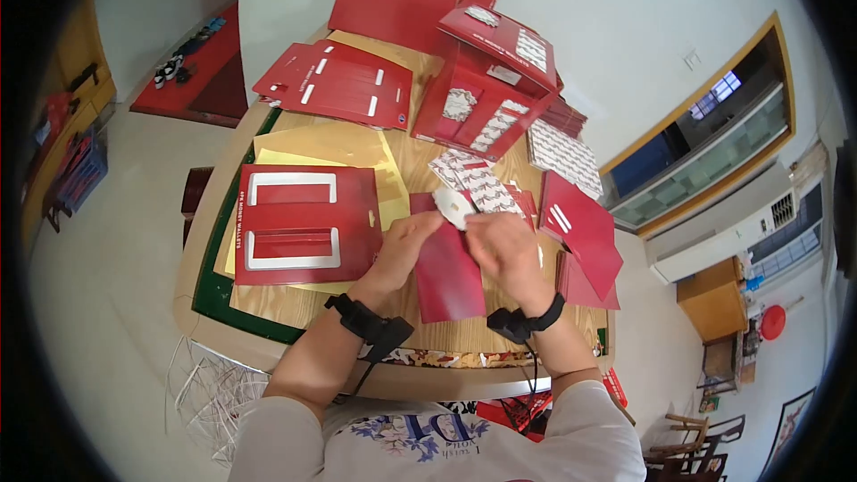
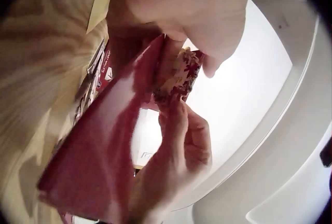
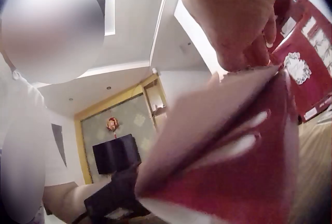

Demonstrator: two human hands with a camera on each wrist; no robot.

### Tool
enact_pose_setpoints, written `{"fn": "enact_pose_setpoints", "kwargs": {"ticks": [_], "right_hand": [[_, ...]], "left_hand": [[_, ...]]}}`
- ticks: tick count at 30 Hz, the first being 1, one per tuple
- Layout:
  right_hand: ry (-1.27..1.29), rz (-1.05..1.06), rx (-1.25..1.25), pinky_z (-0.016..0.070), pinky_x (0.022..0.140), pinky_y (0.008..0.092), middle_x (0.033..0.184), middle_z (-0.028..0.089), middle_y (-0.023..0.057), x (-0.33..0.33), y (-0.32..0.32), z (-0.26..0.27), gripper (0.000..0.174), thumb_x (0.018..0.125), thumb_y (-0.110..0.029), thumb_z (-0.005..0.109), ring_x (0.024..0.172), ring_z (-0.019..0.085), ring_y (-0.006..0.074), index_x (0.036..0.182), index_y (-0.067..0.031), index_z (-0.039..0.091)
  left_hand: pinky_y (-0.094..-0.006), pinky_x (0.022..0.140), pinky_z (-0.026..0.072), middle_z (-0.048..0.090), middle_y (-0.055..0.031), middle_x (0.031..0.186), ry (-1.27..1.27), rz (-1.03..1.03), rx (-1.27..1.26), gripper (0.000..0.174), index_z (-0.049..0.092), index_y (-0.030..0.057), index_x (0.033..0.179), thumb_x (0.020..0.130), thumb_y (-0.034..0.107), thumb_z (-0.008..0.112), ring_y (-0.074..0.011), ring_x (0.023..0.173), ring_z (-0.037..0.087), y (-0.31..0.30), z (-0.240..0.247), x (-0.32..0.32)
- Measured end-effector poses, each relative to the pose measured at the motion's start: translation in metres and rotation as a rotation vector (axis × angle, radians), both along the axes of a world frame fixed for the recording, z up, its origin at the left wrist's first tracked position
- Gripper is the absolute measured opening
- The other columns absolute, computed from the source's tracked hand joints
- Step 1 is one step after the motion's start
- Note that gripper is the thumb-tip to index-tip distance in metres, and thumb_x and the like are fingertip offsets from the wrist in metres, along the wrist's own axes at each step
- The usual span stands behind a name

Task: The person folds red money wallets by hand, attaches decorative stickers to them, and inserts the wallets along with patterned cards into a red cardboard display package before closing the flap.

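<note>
The left hand [image 1: 403, 250] and right hand [image 1: 505, 250] pinched a white scalloped piece [image 1: 451, 200] from opposite sides at the far end of the red wallet [image 1: 449, 272], presumably to steady it; the wallet slanted over the table [image 1: 286, 305] between them, probably keeping its edge within reach

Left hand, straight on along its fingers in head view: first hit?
Past the white, scalloped-edged flat piece at its fingertips, the left hand would likely meet the white, dark-patterned paper pieces; height is unclear, so it might pass above them.
</note>
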State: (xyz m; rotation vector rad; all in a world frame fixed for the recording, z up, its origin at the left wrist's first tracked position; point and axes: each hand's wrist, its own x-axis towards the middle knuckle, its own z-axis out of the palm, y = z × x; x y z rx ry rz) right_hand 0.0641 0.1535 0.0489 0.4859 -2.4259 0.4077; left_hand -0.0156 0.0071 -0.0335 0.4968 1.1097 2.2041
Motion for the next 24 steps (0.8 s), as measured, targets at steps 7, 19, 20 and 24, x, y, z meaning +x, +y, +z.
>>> {"fn": "enact_pose_setpoints", "kwargs": {"ticks": [7,19,20,24], "right_hand": [[-0.186,0.029,-0.148,0.0466,0.074,0.0339,0.091,0.061,0.0100,0.000,0.001,-0.014,0.015,0.071,-0.006,0.070,0.086,0.058,0.0264,0.084,-0.0030,0.063],[-0.238,-0.097,-0.251,0.0476,0.069,0.0358,0.080,0.060,0.0119,-0.002,0.008,-0.019,0.017,0.071,-0.002,0.070,0.079,0.059,0.0292,0.084,-0.0009,0.060],[-0.233,-0.097,-0.252,0.0477,0.068,0.0356,0.079,0.060,0.0118,-0.002,0.008,-0.018,0.016,0.071,-0.002,0.070,0.078,0.059,0.0291,0.084,-0.0009,0.060],[-0.243,-0.093,-0.292,0.0476,0.067,0.0354,0.079,0.060,0.0116,-0.002,0.007,-0.017,0.014,0.071,-0.001,0.069,0.076,0.059,0.0289,0.083,-0.0008,0.061]], "left_hand": [[-0.0201,0.062,0.0421,0.063,0.0005,0.078,0.221,0.095,-0.245,0.027,0.066,-0.0029,0.093,0.089,0.023,0.059,-0.0031,0.070,0.052,-0.001,-0.003,-0.003],[-0.0236,0.051,0.0355,0.050,0.0002,0.059,0.570,0.175,-0.315,0.022,0.060,-0.0035,0.085,0.090,0.017,0.054,-0.0041,0.058,0.043,0.007,0.002,0.011],[-0.0245,0.055,0.0385,0.055,-0.0030,0.064,0.569,0.144,-0.341,0.023,0.061,-0.0036,0.088,0.090,0.018,0.053,-0.0051,0.061,0.047,0.006,0.003,0.011],[-0.0267,0.062,0.0446,0.064,-0.0101,0.072,0.580,0.092,-0.405,0.024,0.062,-0.0035,0.094,0.091,0.018,0.051,-0.0075,0.067,0.055,0.001,0.009,0.010]]}}
